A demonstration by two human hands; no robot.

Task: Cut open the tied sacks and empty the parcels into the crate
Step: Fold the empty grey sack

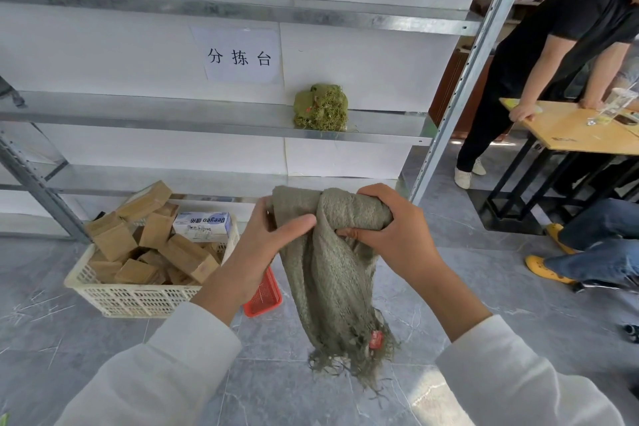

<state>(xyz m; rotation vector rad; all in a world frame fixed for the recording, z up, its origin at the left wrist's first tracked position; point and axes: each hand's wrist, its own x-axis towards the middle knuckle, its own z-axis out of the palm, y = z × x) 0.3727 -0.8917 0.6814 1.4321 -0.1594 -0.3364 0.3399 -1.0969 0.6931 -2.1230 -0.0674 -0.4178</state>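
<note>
Both hands grip a limp green sack (332, 273) above a grey tiled floor (432, 242), beside a crate (138, 297) heaped with parcels (152, 242).

The left hand (273, 235) clasps the rolled top of the woven sack with its thumb laid across the front, while the right hand (387, 235) curls its fingers round the other end of the roll. The rest of the sack hangs down between the white sleeves to a frayed end that carries a small red tag (376, 339). The white slatted crate stands on the floor to the left, holding brown parcels and a white carton (202, 226), with a red basket (264, 297) just beside it. A second sack (321, 107), bundled up, sits on a metal shelf (173, 114) under a paper sign (238, 55). At right, a person in black (553, 45) leans on a wooden table (570, 135).
</note>
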